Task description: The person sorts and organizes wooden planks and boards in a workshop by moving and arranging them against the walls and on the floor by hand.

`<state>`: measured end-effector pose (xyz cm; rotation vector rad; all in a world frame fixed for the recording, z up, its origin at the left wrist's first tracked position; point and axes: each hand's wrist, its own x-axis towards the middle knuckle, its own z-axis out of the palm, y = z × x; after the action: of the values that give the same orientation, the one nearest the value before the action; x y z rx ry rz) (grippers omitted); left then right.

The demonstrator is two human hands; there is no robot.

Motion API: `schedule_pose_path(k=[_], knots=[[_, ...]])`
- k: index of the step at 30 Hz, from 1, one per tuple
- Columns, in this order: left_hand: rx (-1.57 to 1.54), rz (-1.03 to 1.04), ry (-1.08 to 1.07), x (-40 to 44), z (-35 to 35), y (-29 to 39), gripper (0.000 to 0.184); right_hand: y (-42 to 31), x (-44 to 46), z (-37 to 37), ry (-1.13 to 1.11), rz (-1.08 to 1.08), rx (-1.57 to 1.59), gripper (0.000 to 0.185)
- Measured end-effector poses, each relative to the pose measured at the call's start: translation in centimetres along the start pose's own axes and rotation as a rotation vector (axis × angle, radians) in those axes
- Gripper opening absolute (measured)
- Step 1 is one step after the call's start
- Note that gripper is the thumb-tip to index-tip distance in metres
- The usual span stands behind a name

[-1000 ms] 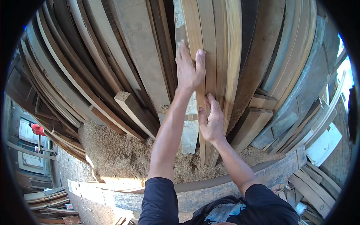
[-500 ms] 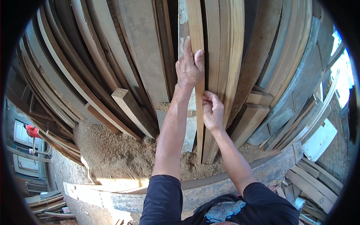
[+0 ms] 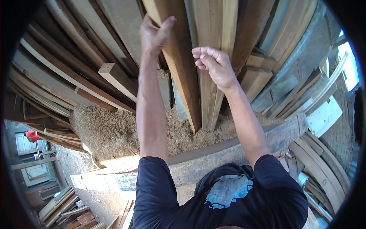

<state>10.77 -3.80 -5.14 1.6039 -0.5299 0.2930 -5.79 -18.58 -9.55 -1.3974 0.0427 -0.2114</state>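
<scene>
A long, thick wooden plank (image 3: 177,57) leans tilted among other upright boards, its lower end down in the sawdust. My left hand (image 3: 155,36) is closed round the plank's left edge, high up, with the thumb across its near face; some fingers are hidden behind the wood. To the right of the plank, my right hand (image 3: 216,66) hangs in front of the pale boards (image 3: 211,34). Its fingers are curled in with the thumb against them, and nothing shows between them. The hand looks apart from the plank.
Rows of leaning boards (image 3: 76,49) stand on the left, with a short squared post (image 3: 118,80) in front. Sawdust (image 3: 108,128) covers the floor behind a low plank barrier (image 3: 213,156). Offcuts (image 3: 318,171) lie at right. A person in a red top (image 3: 32,135) is far left.
The plank has swung leftward at its top and come nearer, turning to show its broad face. My left hand has moved up and left with it; my right hand has let go and lifted.
</scene>
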Motion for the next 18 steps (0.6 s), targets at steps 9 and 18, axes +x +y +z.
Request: schedule_pose_path(k=[9,18], knots=[[-0.168,-0.009,-0.041,-6.0,-6.7,4.2,0.038,0.1,-2.0,-2.9,-0.095,0.059,-0.070,0.028],[-0.134,-0.019,0.036,-13.9,-11.2,9.1,0.043,-2.1,-3.9,2.9,-0.303,-0.109,-0.186,0.104]])
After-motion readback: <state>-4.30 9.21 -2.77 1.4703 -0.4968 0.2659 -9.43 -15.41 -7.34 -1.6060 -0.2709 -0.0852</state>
